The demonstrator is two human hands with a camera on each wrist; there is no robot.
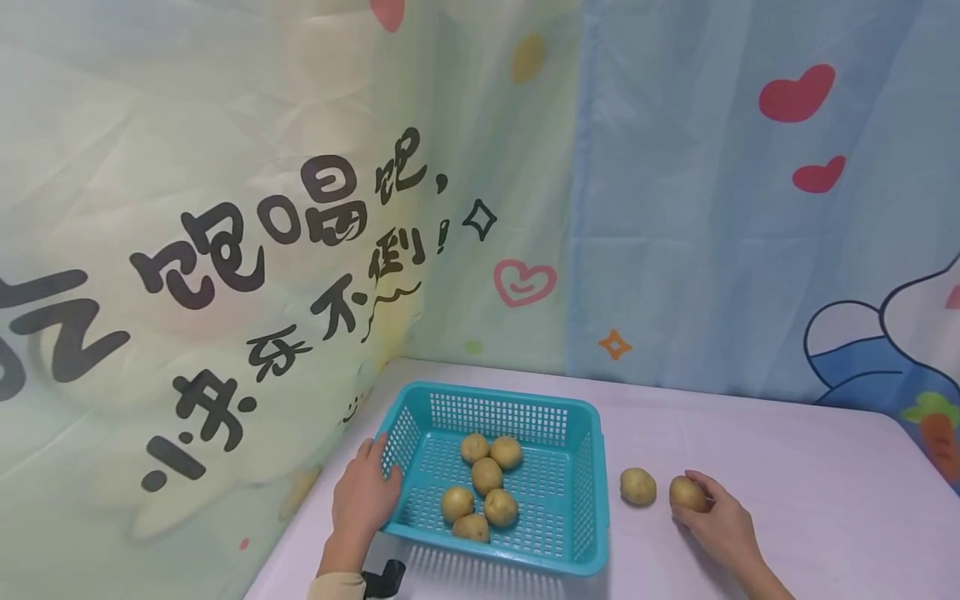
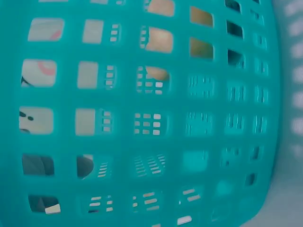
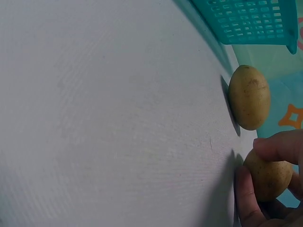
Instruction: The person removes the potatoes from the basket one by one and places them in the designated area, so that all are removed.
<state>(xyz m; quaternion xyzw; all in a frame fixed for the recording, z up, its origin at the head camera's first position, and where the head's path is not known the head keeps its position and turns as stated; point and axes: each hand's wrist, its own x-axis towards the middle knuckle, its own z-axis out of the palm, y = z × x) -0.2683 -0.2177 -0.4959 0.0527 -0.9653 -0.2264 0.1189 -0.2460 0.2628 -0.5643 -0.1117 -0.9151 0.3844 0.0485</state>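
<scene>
A turquoise plastic basket (image 1: 495, 392) stands on the table with several potatoes (image 1: 487, 476) lying inside it. My left hand (image 1: 365, 493) holds the basket's left rim, thumb towards the inside. In the left wrist view the basket's perforated wall (image 2: 180, 101) fills most of the picture and the hand is out of sight. To the right of the basket, my right hand (image 1: 720, 518) grips a potato (image 3: 269, 176) between thumb and fingers, at the tabletop. Another potato (image 3: 250, 98) lies on the table between that hand and the basket.
A pale cloth-covered table (image 1: 810, 467) extends to the right of the basket. Printed curtains (image 1: 690, 208) hang behind the table and along its left side, close to the basket's left end.
</scene>
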